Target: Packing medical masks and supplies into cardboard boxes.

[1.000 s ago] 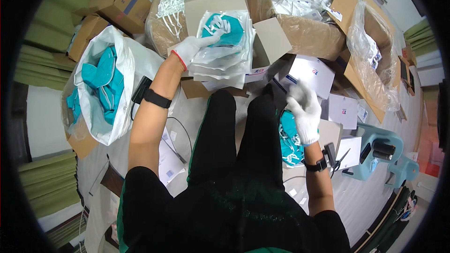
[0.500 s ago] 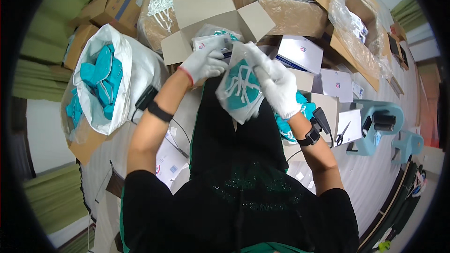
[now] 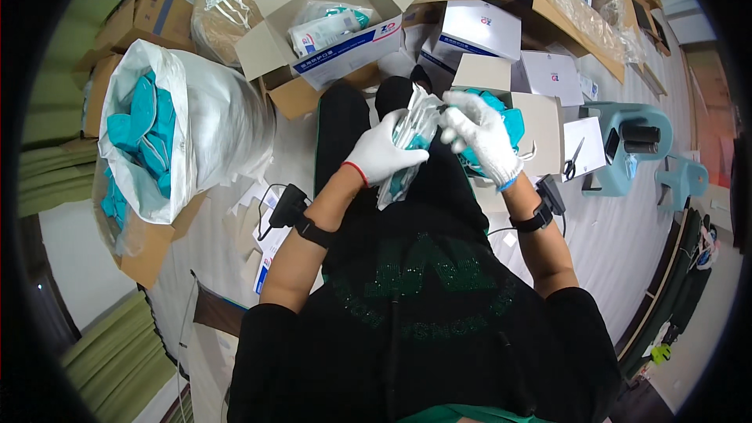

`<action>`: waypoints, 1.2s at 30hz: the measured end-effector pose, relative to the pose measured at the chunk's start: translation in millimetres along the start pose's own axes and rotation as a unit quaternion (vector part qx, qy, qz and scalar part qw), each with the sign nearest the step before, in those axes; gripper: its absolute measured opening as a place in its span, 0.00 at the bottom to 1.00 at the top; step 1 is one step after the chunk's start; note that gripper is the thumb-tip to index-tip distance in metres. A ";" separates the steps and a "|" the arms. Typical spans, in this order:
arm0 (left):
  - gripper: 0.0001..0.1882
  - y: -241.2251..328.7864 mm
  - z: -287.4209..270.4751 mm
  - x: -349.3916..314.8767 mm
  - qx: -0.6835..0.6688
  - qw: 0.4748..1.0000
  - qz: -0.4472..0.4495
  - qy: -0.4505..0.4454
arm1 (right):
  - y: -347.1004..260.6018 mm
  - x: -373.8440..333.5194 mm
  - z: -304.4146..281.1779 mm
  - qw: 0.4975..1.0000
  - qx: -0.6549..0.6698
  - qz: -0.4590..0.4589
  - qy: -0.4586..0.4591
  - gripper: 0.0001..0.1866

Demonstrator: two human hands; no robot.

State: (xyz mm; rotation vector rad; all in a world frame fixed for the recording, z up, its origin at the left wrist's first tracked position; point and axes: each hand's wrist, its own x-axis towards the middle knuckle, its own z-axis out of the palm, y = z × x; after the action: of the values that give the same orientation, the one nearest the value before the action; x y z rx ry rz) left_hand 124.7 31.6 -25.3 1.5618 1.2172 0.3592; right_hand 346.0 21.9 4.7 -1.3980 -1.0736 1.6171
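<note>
the pale grey floor [image 3: 591,227] is carrying a bulging white sack [image 3: 223,110] on the left. on the right, a light blue stool [image 3: 611,178] is standing near another stool [image 3: 683,178]. white cardboard pieces [image 3: 270,247] are lying near the sack, and a small paper scrap [image 3: 510,240] is lying farther right.

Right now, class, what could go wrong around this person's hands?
The plastic wrapping looks slick and might slip from the left hand. The right hand could knock the teal masks close beside it. The uncovered scissors lie near the right forearm, so an outward swing might brush them.
</note>
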 end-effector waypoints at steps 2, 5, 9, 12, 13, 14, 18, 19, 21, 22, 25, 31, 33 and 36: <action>0.47 -5.3 1.1 2.2 -0.011 1.000 -0.001 -0.005 | -4.2 2.0 -6.3 0.942 -0.263 -0.209 0.011 0.31; 0.48 -7.7 3.5 2.0 -0.046 0.999 -0.004 -0.019 | -16.9 8.3 -1.3 0.947 -0.226 -0.224 -0.034 0.35; 0.48 -6.1 1.4 3.3 -0.045 0.999 -0.014 -0.024 | -7.7 19.1 3.8 0.969 -0.151 -0.165 -0.103 0.30; 0.49 -11.3 -2.8 3.2 -0.068 0.998 -0.015 0.009 | 7.1 21.2 0.3 0.978 -0.102 -0.148 -0.108 0.27; 0.47 -8.3 -5.9 1.2 -0.061 0.998 -0.023 0.010 | 5.5 17.8 1.7 0.978 -0.109 -0.146 -0.102 0.21; 0.46 -6.3 -7.6 -0.2 -0.054 0.998 -0.031 0.011 | 7.6 19.4 1.7 0.978 -0.108 -0.145 -0.103 0.21; 0.46 -1.6 -4.6 -0.8 0.030 0.996 -0.031 0.073 | 9.7 27.4 4.9 0.930 -0.222 -0.268 -0.121 0.14; 0.47 3.3 -4.0 -0.7 0.049 0.994 -0.006 0.099 | 8.9 28.8 6.9 0.898 -0.273 -0.318 -0.133 0.13; 0.44 3.5 3.9 -1.2 0.082 0.980 0.078 0.163 | 14.2 29.8 7.3 0.928 -0.242 -0.261 -0.108 0.13; 0.44 3.9 5.0 -1.3 0.083 0.980 0.078 0.163 | 18.7 31.4 7.6 0.952 -0.211 -0.204 -0.084 0.13; 0.37 3.1 6.0 -1.0 0.228 0.927 0.237 0.180 | 41.2 38.0 14.6 0.978 -0.075 -0.190 -0.040 0.11; 0.24 -4.5 5.2 1.4 0.107 0.964 0.157 0.188 | 28.4 28.7 26.4 0.972 -0.136 -0.187 0.030 0.11; 0.22 11.0 -1.7 5.1 0.194 0.971 0.100 0.102 | 23.7 28.7 26.3 0.941 -0.229 -0.245 0.044 0.11; 0.24 9.6 -5.1 19.0 0.267 0.961 0.075 0.015 | 12.4 34.9 35.5 0.901 -0.311 -0.290 0.081 0.09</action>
State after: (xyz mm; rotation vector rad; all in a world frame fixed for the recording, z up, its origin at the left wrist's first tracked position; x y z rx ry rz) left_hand 134.0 51.0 -21.8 2.1251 1.2886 0.1528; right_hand 305.8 44.6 -17.8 -1.3669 -1.7905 0.7332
